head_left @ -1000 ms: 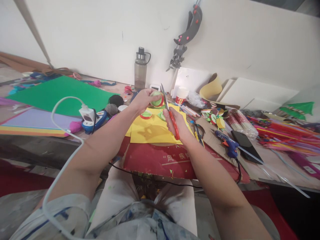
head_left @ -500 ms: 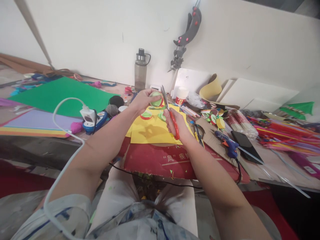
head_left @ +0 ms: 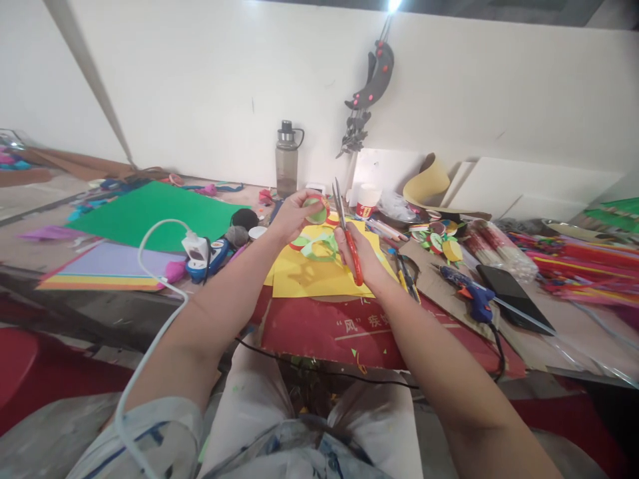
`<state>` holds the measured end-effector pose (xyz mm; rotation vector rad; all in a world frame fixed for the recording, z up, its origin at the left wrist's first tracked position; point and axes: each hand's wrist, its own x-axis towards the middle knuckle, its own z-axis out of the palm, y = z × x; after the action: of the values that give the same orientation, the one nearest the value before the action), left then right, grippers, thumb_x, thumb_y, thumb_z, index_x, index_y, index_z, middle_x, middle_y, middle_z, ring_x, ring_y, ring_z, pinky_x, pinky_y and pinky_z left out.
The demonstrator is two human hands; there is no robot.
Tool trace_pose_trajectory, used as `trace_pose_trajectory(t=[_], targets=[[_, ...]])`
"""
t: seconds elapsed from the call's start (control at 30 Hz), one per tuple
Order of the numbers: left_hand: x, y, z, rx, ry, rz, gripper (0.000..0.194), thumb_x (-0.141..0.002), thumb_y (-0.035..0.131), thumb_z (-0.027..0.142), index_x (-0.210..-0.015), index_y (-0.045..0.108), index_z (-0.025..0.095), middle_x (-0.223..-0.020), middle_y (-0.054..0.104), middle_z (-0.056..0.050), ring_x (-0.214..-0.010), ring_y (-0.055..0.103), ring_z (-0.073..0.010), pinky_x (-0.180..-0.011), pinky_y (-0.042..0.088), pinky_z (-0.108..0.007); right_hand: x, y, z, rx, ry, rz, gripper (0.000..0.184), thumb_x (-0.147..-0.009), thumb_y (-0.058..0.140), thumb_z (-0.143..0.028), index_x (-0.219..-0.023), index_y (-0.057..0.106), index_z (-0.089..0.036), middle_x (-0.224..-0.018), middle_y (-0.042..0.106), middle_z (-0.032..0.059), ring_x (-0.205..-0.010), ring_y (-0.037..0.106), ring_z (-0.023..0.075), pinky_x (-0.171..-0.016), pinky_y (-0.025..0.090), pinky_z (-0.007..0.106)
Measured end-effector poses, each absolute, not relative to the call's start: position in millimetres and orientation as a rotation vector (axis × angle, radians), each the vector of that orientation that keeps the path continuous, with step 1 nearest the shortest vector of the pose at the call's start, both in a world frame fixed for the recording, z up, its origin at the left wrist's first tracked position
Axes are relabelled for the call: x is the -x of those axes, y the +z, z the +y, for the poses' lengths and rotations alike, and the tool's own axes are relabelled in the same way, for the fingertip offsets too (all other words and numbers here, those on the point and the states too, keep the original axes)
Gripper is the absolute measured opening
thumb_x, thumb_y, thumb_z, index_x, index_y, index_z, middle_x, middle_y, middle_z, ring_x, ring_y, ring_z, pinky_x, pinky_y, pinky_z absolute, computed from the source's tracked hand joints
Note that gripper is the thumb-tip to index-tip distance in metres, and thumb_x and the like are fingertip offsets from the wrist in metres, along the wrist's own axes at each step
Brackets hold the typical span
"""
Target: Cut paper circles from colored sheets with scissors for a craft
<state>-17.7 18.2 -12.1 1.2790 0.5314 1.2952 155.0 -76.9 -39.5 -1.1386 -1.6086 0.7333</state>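
My left hand (head_left: 295,214) pinches a round green piece with a red rim (head_left: 315,210), probably cut paper or a cup base, above the yellow sheets. Closed around the red handles of a pair of scissors (head_left: 350,241) is my right hand (head_left: 367,256). The scissor blades point up and stand slightly apart, just right of the round piece. Beneath both hands lie yellow sheets (head_left: 294,283), with green cut strips (head_left: 319,247) and another red-rimmed green piece on them. My right fingers are partly hidden behind the scissors.
A red cardboard sheet (head_left: 309,339) lies under the yellow sheets. To the right are a blue glue gun (head_left: 474,298), a phone (head_left: 514,296) and a utility knife (head_left: 408,276). A bottle (head_left: 287,163) and paper cup (head_left: 368,199) stand behind. A white cable (head_left: 150,352) crosses at left.
The view has tilted up and shifted left, so things sit lower and further right. The round piece has turned in my left hand, and the scissor blades have parted a little.
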Motion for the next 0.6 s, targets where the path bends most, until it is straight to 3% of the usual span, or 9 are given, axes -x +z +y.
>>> trace_pose_trajectory(t=[0.17,0.37,0.6], targets=[[23.0,-17.8,27.7,-1.474,1.412,0.882,0.042,-0.071,0.086,0.025,-0.109,0.069,0.018,-0.088,0.072,0.0,-0.073,0.066,-0.0148,-0.067,0.052,-0.027,-156.2,-42.2,-75.4,1.18,0.713,-1.598,0.063,-0.086,0.058,-0.087,-0.093,0.051,-0.025,-0.064,0.048,-0.0037,-0.062,0.052,0.0171,-0.055,0.04,0.029],[24.2,-18.0,23.6,-1.936,1.532,1.181,0.017,-0.074,0.073,0.007,-0.086,0.069,0.019,-0.089,0.076,-0.002,-0.091,0.07,-0.0203,-0.089,0.053,-0.032,-157.7,-40.1,-75.5,1.275,0.55,-1.636,0.067,-0.083,0.054,-0.09,-0.093,0.053,-0.024,-0.068,0.052,-0.002,-0.071,0.056,0.0187,-0.067,0.042,0.032],[21.6,-14.3,21.4,-1.865,1.6,1.015,0.021,-0.07,0.067,0.004,-0.083,0.075,0.018,-0.093,0.078,-0.002,-0.095,0.071,-0.0202,-0.092,0.054,-0.032,-157.0,-44.1,-74.6,1.304,0.497,-1.649,0.062,-0.086,0.051,-0.085,-0.096,0.054,-0.024,-0.069,0.051,-0.0023,-0.071,0.052,0.0188,-0.07,0.04,0.033]])
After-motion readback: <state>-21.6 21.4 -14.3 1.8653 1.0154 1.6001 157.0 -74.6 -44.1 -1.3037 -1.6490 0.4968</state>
